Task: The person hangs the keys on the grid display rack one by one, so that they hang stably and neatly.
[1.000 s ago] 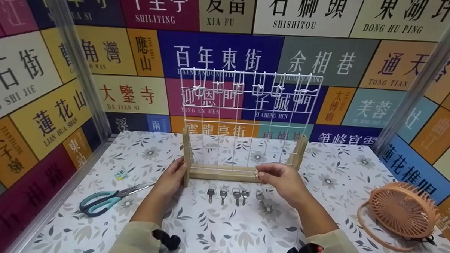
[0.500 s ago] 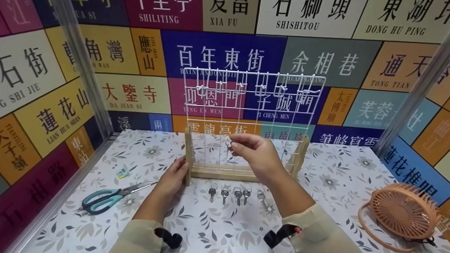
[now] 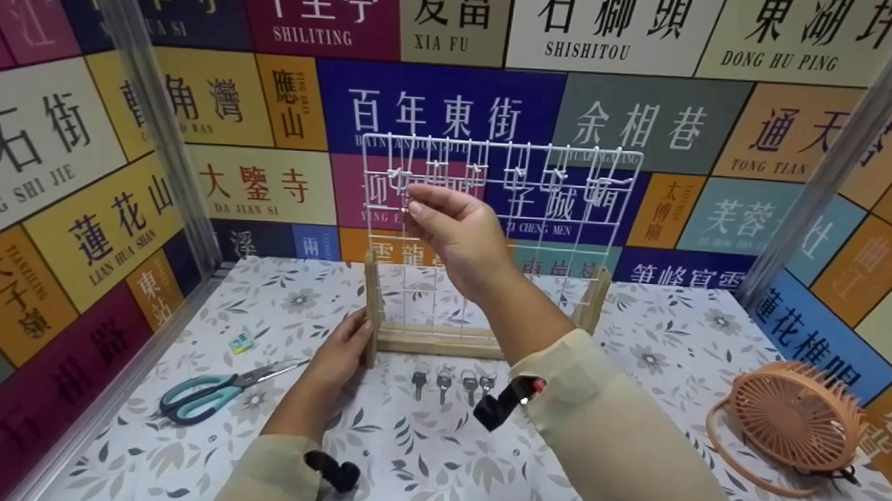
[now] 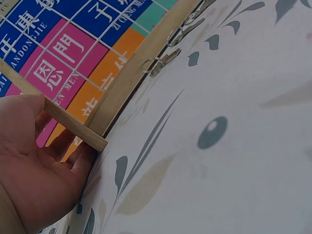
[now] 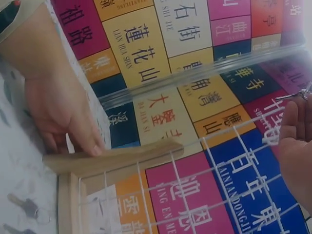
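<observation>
A white wire grid rack [image 3: 492, 216] stands upright in a wooden base [image 3: 443, 344], with several white hooks along its upper part. In the head view my left hand [image 3: 341, 353] holds the base's left wooden upright [image 3: 370, 307]; the left wrist view shows fingers behind that wood [image 4: 73, 124]. Up at the leftmost hook [image 3: 398, 176], my right hand [image 3: 458, 232] pinches a small key on a ring [image 5: 295, 96] between thumb and fingertips. Several silver keys with rings [image 3: 443, 386] lie in a row before the base, partly covered by the right wrist's camera.
Teal-handled scissors [image 3: 200, 399] lie left of my left forearm, with a small green and white packet [image 3: 241, 343] behind them. An orange fan [image 3: 796, 418] stands at the right. Behind the rack rises a wall of coloured sign panels [image 3: 444, 102].
From the lower right part of the rack, my right hand has risen leftward to the leftmost hook, carrying the key. My left hand has stayed at the wooden upright.
</observation>
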Tool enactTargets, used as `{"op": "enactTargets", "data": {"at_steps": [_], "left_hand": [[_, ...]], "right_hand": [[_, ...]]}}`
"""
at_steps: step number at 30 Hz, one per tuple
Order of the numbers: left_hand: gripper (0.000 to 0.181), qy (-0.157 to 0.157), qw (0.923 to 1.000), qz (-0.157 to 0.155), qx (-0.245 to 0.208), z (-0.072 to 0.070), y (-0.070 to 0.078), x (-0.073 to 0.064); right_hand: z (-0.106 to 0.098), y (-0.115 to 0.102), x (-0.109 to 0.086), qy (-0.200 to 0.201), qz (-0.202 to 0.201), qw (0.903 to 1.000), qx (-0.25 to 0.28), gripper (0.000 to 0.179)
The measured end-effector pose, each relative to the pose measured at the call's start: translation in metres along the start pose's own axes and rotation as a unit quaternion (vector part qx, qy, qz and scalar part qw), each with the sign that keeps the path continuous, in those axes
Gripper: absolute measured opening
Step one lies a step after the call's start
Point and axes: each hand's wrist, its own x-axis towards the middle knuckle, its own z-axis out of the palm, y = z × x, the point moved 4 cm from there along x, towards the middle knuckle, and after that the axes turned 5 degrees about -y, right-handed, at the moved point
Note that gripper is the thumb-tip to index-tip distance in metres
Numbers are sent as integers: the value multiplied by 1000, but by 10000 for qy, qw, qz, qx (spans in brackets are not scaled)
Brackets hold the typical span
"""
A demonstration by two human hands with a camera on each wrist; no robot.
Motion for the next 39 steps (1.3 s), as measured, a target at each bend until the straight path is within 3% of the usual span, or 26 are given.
{"op": "enactTargets", "data": {"at_steps": [6,13,21,29,39], "left_hand": [[52,-152,9994,217,-232,1,-2,1],[54,-149,9992,304,-195,0,-3,0],[53,-94,9998,95,-162,0,-1,-2],[55,-80,9998,164,-61,0,0,0],[55,-29,9996,-96,-252,1,-2,0]], "right_hand": [[16,-7,7,-76,-100,9998,134,29],[19,-5,14,-17,-51,10000,15,27],[11,0,15,34,-118,9999,114,28],[-24,21,-8,122,12,9999,-42,25],[-95,56,-58,308,309,9964,-727,30]]}}
